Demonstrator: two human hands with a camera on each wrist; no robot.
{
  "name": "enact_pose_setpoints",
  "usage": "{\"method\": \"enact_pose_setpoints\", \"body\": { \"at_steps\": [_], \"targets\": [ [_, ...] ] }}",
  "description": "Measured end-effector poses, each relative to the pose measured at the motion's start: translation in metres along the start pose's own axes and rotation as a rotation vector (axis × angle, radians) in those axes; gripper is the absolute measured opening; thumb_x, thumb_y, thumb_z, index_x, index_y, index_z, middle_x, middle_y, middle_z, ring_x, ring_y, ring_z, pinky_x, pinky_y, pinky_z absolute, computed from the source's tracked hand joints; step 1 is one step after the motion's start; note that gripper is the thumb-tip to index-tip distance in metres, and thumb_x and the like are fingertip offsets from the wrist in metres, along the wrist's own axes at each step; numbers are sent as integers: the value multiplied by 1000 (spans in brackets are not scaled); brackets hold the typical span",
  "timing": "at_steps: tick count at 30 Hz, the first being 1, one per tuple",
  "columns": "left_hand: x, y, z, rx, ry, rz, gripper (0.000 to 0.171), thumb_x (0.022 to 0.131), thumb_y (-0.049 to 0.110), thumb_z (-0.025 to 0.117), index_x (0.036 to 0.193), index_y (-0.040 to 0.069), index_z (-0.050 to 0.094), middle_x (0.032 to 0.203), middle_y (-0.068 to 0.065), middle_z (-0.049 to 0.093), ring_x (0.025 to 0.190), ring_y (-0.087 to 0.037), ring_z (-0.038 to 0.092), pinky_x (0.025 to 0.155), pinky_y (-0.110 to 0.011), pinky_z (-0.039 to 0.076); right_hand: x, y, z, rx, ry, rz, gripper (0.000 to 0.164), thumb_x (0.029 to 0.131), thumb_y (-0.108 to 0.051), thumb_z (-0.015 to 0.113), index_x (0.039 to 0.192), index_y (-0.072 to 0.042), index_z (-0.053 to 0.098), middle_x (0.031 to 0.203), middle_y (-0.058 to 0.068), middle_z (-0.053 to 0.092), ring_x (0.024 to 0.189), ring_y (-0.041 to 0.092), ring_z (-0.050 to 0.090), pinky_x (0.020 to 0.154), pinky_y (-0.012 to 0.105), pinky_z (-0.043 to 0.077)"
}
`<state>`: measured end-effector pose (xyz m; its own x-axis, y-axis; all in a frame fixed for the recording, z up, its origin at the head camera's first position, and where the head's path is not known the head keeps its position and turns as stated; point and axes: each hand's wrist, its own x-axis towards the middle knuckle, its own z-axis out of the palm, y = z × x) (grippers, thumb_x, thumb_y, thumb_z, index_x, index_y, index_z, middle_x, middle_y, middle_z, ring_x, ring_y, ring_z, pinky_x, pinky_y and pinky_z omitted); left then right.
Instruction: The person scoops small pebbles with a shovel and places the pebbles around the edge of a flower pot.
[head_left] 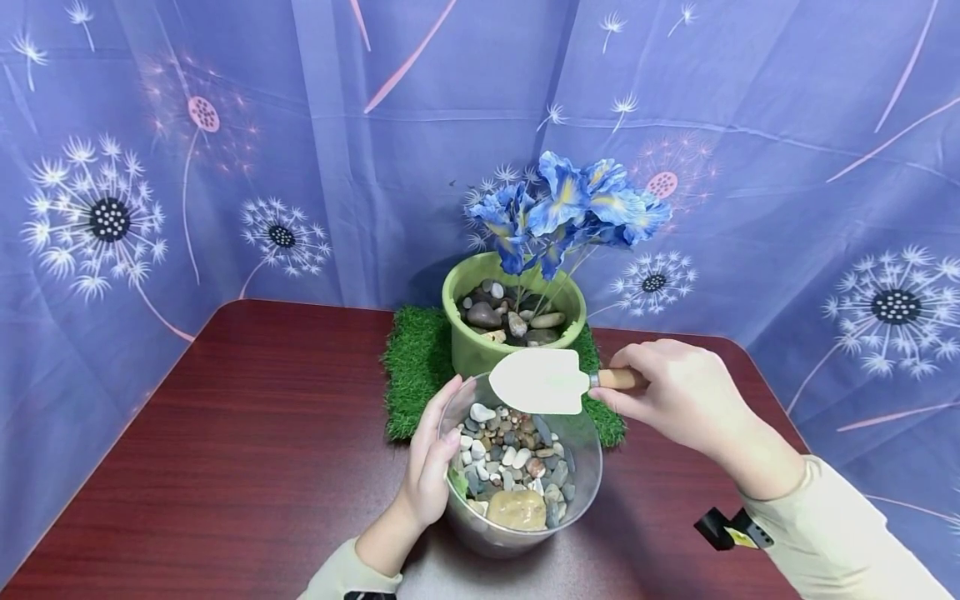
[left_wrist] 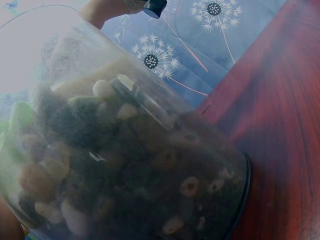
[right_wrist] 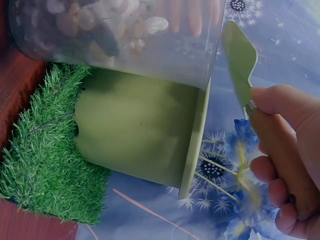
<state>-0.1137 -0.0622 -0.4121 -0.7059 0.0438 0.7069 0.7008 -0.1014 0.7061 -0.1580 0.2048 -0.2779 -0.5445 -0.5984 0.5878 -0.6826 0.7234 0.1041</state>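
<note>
Trowel blade (head_left: 536,382) looks smooth and kinda painted, with a metal ferrule (head_left: 594,380) and a bare wooden handle (right_wrist: 282,155). The clear tub (head_left: 480,542) is smooth and glossy, plastic or glass, honestly can't tell. Pebbles (head_left: 517,457) inside are smooth stone, and the big tan stone (head_left: 517,510) has a wet-looking shine. Flowerpot (head_left: 471,350) reads as smooth matt plastic, turf mat (head_left: 420,367) is bristly fake grass, iris petals (head_left: 558,200) look like cloth. Tabletop's (head_left: 262,417) wood-grained, softly glossy; backdrop's (head_left: 420,183) creased fabric.
</note>
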Motion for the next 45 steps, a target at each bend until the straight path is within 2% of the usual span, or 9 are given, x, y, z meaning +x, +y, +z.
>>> {"method": "enact_pose_setpoints", "body": {
  "at_steps": [5,8,11,15,18,25,30,38,45],
  "targets": [
    [0,1,0,5,8,-20,55,87,1,29,140,-15,26,134,-39,41,131,-31,45,112,-30,34,2,-1,-2,-13,-35,-77,34,83,-56,59,70,-25,59,60,-18,53,52,0,46,43,21,36],
    [0,2,0,1,7,-20,55,87,0,28,139,-16,25,134,-39,41,131,-28,45,112,-29,34,4,-4,-4,-8,-58,-118,30,81,-51,64,69,-25,55,61,-18,52,52,0,46,43,19,35],
    [0,2,0,-2,6,-18,55,86,-1,28,139,-17,25,133,-40,40,132,-24,45,112,-29,34,6,-8,-8,-15,-71,-154,25,75,-42,72,69,-24,55,61,-17,54,52,1,48,44,18,36],
    [0,2,1,-2,9,-26,55,86,0,29,139,-17,26,133,-41,41,132,-16,45,112,-28,34,10,-14,-13,-46,-93,-179,28,65,-33,80,66,-25,53,59,-17,49,51,1,45,44,18,36],
    [0,1,1,-2,10,-36,55,87,1,29,139,-16,26,132,-41,41,132,-13,44,112,-28,34,14,-18,-16,-77,-126,-185,30,64,-32,82,64,-26,52,58,-18,45,51,2,41,43,18,34],
    [-1,2,0,3,13,-34,55,87,1,29,139,-16,26,133,-39,42,130,-33,46,112,-29,34,21,-30,-26,-164,-231,-205,38,63,-24,78,58,-24,41,53,-13,31,49,6,32,43,19,27],
    [0,2,0,10,16,-26,55,87,1,30,139,-16,27,133,-39,43,129,-34,46,112,-29,34,26,-38,-33,-234,-264,-234,36,62,-20,74,56,-22,39,52,-10,29,48,11,31,43,20,25],
    [0,0,-1,8,20,-27,55,87,1,30,139,-16,27,133,-38,43,128,-34,47,112,-30,34,33,-51,-41,-388,-380,-237,29,66,-16,73,56,-19,46,51,-4,39,48,16,36,40,26,27],
    [1,0,-1,3,21,-25,55,86,0,30,139,-16,27,133,-38,43,128,-31,47,111,-28,35,36,-62,-36,-424,-437,-265,21,61,-11,74,59,-17,54,53,0,48,49,18,41,40,28,31]
  ]
}}
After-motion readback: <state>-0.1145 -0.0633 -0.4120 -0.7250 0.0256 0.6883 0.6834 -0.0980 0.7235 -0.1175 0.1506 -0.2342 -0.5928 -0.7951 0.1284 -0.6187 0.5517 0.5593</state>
